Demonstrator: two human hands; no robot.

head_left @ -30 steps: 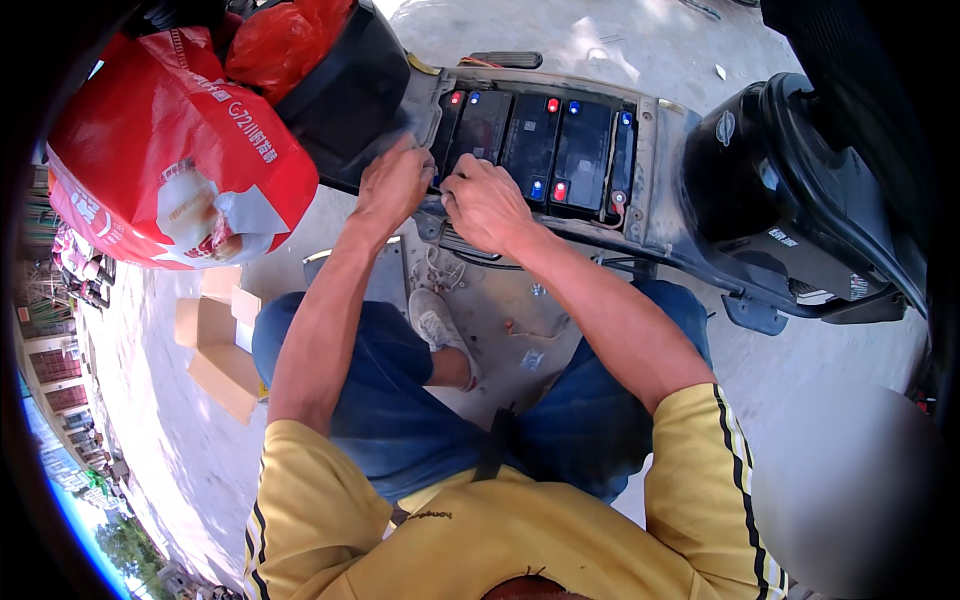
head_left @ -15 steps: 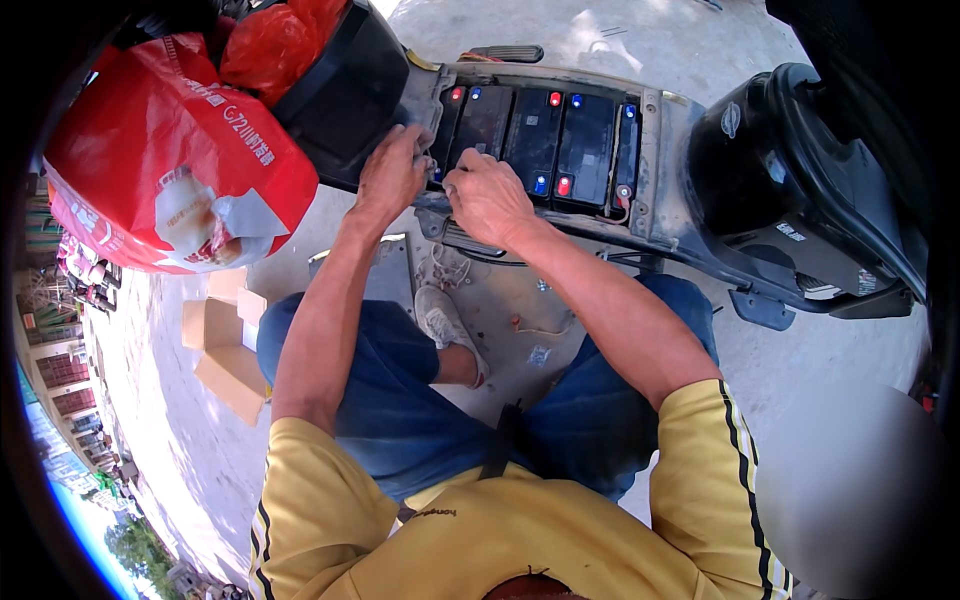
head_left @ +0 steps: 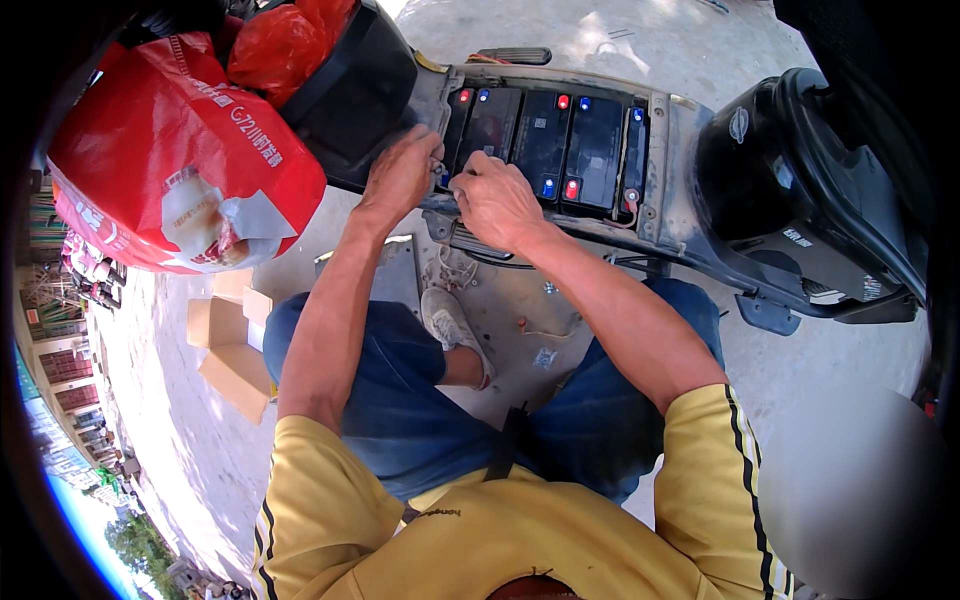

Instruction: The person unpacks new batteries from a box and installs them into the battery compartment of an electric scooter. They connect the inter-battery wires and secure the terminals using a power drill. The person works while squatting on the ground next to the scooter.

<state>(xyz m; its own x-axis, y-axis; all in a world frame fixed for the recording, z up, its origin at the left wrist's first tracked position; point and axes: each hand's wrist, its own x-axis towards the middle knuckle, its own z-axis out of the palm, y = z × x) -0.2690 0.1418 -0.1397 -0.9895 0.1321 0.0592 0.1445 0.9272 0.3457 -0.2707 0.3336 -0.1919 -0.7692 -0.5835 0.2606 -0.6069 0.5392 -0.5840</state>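
While pale concrete ground (head_left: 165, 390) spreads beneath everything, the black scooter (head_left: 690, 185) runs across the top of the frame, from the upper left to the right edge. Your yellow shirt (head_left: 480, 545) fills the bottom centre, and your blue jeans (head_left: 385, 425) spread wide above it. The big red bag (head_left: 150, 120) takes up the upper left, with a thinner red plastic bag (head_left: 275, 55) bunched just beside it, against a black plastic housing (head_left: 345, 100). Left of your knee, an opened cardboard box (head_left: 220, 325) lies on the ground with its flaps out.

At upper centre, the black batteries (head_left: 540, 135) stand side by side in the scooter's open floor compartment, their tops exposed. Your left hand (head_left: 400, 175) is at that compartment's lower left corner, fingers bent inward; you have something small and metallic near the fingertips, but I cannot tell whether you grip it. Your right hand (head_left: 497, 200) sits just beside it, over the lower edge of the batteries, fingers curled; its fingertips are hidden, so I cannot tell what it grasps. Your light shoe (head_left: 447, 315) is below centre, near a thin wire (head_left: 548, 333) on the ground. Smallest are the red terminals (head_left: 572, 188) and blue terminals (head_left: 548, 187) dotting the battery tops.
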